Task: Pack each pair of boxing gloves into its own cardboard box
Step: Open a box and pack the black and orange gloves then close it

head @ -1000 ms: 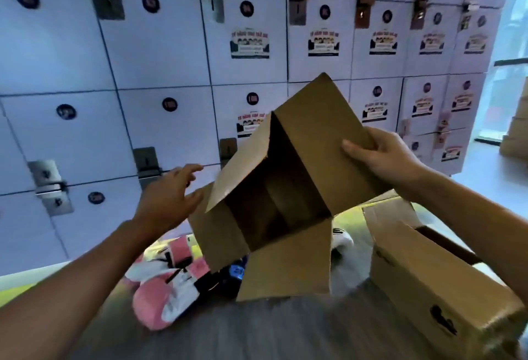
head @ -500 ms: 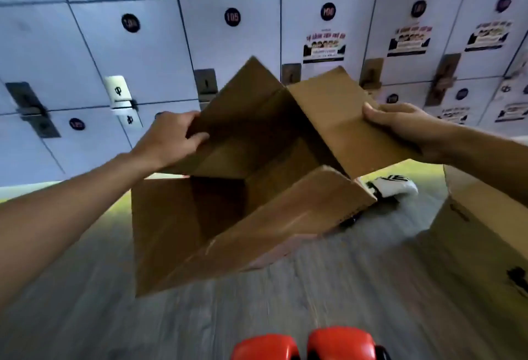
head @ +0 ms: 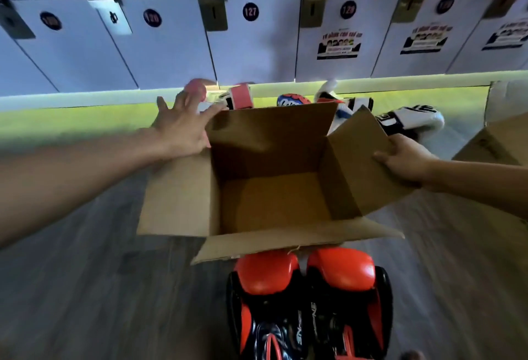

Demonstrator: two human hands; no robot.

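The box (head: 271,202) now sits on the floor, mouth up and empty. The left hand (head: 183,125) has let go, fingers spread, near the pink gloves (head: 240,95). The right hand (head: 405,159) grips a flap. Orange gloves (head: 305,288) lie just beside the box, ready to go in.

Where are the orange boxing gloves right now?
Head view, bottom centre: the orange boxing gloves lie side by side on the floor, nearest the camera, their rounded ends just overlapped by the near flap of the open cardboard box.
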